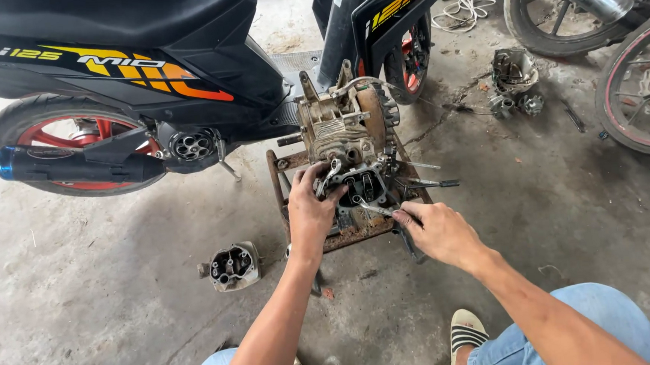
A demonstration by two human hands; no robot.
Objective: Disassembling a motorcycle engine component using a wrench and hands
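A greasy motorcycle engine (345,121) sits on a rusty metal stand (343,238) on the concrete floor. My left hand (310,210) grips the near end of the engine at the cylinder head, fingers curled over its left edge. My right hand (437,230) holds a slim metal wrench (372,208) whose tip reaches into the open cylinder head (363,188). Both forearms stretch forward from my knees in blue jeans.
A black scooter (145,73) with red wheels stands behind the stand at left. A loose cylinder head cover (232,265) lies on the floor at left. More engine parts (513,81) and tools lie at upper right near other motorcycle wheels (638,84).
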